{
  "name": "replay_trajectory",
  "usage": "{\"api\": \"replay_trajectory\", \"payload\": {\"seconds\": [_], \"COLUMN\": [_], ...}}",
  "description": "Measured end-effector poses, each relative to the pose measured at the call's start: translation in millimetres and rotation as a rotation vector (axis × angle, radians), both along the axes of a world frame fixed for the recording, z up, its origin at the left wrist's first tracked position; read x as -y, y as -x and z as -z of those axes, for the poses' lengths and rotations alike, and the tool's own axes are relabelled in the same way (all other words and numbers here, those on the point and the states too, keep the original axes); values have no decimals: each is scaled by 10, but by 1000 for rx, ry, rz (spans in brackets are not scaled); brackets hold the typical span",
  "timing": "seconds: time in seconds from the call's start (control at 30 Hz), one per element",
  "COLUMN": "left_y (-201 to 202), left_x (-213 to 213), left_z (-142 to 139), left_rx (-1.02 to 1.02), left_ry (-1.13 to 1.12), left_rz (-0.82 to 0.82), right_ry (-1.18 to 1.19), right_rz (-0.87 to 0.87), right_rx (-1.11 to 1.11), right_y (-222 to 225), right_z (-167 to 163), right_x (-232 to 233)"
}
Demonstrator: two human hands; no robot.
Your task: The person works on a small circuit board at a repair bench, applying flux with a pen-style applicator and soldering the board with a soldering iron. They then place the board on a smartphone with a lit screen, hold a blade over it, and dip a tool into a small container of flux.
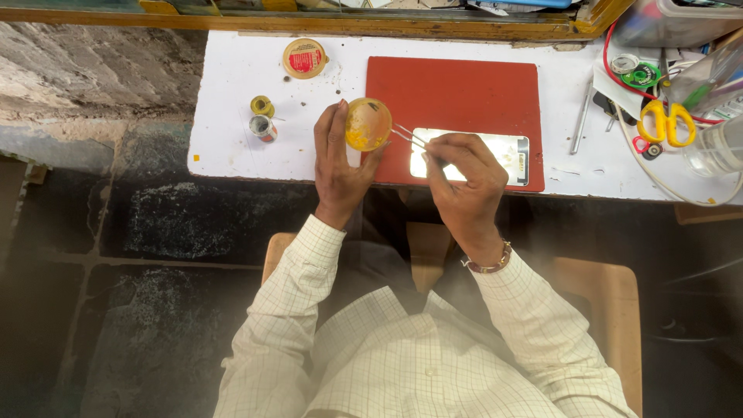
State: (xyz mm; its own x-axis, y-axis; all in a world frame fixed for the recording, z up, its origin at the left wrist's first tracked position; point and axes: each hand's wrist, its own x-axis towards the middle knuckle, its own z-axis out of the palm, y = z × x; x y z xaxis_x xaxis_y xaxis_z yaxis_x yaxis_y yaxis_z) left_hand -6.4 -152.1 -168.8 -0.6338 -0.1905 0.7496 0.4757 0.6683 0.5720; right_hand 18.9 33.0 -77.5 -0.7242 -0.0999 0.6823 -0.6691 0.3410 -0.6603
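Observation:
My left hand (338,162) holds a small round open tin (368,123) of yellow-orange paste, tilted toward me above the white table's (232,116) front edge. My right hand (463,179) pinches thin metal tweezers (409,137), whose tips reach into the tin's right side. Under my right hand a shiny flat phone-like device (507,147) lies on a red mat (457,93). The tin's round lid (304,58) with a red label lies at the table's back left.
Two small spools (263,118) stand left of my left hand. Yellow-handled scissors (669,121), a red wire, a green-centred roll (641,75), a clear container (716,147) and a thin metal tool (580,124) crowd the right end. A wooden stool is under me.

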Motion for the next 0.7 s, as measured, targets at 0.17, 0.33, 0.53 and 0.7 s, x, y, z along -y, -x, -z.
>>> {"api": "replay_trajectory", "payload": {"seconds": [0.17,0.33,0.53,0.7], "left_y": [-6,5,34,36], "left_x": [-10,-12,-8,-14], "left_z": [12,47,69,70], "left_rx": [-45,-109,-109,-115], "left_ry": [48,97,124,118], "left_rz": [12,-1,-3,3], "right_ry": [-59,-65,-154,-164], "right_rz": [8,29,76,80], "right_rx": [-14,-1,-155,-69], "right_y": [-39,-39,-20,-32], "right_z": [8,79,146,185], "right_x": [-9,7,19,37]}}
